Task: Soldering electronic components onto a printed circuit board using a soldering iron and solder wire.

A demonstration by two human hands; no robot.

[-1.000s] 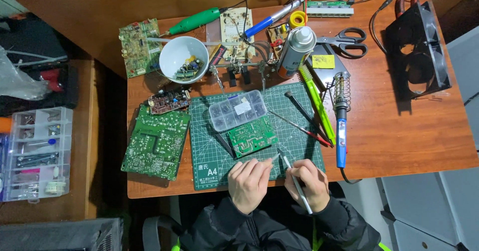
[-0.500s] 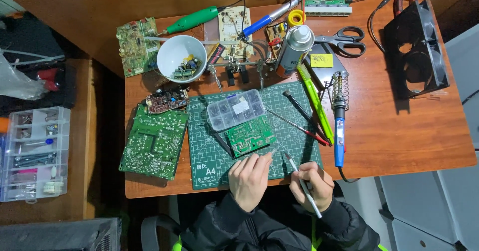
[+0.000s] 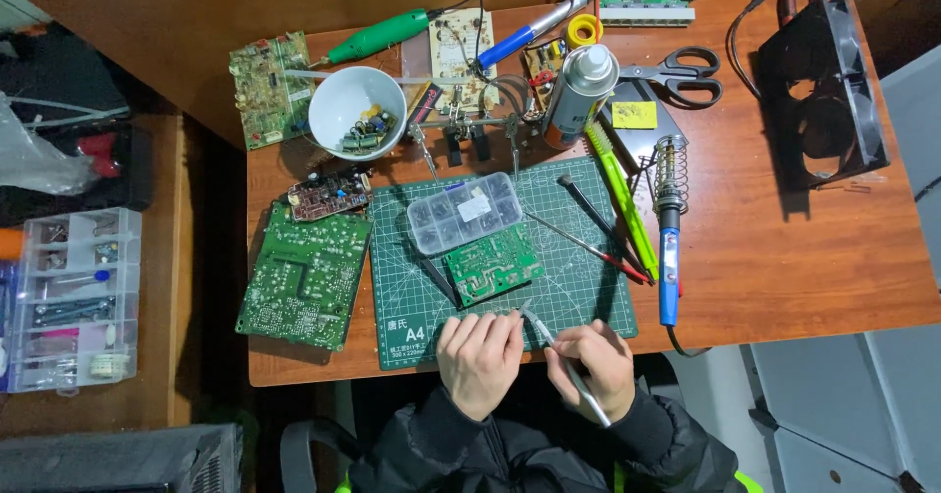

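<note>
My left hand [image 3: 478,361] rests palm down on the front edge of the green cutting mat [image 3: 578,287], fingers together near a small part I cannot make out. My right hand [image 3: 593,368] grips metal tweezers [image 3: 541,327], their tips pointing up-left toward the left fingertips. Just beyond both hands lies a small green circuit board [image 3: 493,265], with a clear compartment box [image 3: 464,213] of small parts behind it.
A large green circuit board [image 3: 304,274] lies left of the mat. A white bowl [image 3: 357,113] of components, a spray can [image 3: 580,82], scissors [image 3: 678,73], a blue soldering iron [image 3: 668,236] and a black fan [image 3: 821,91] crowd the desk. A parts organizer [image 3: 71,297] sits far left.
The camera view has shifted slightly. My right hand has moved left, bringing the tweezer tips close to the left fingertips at the mat's front edge.
</note>
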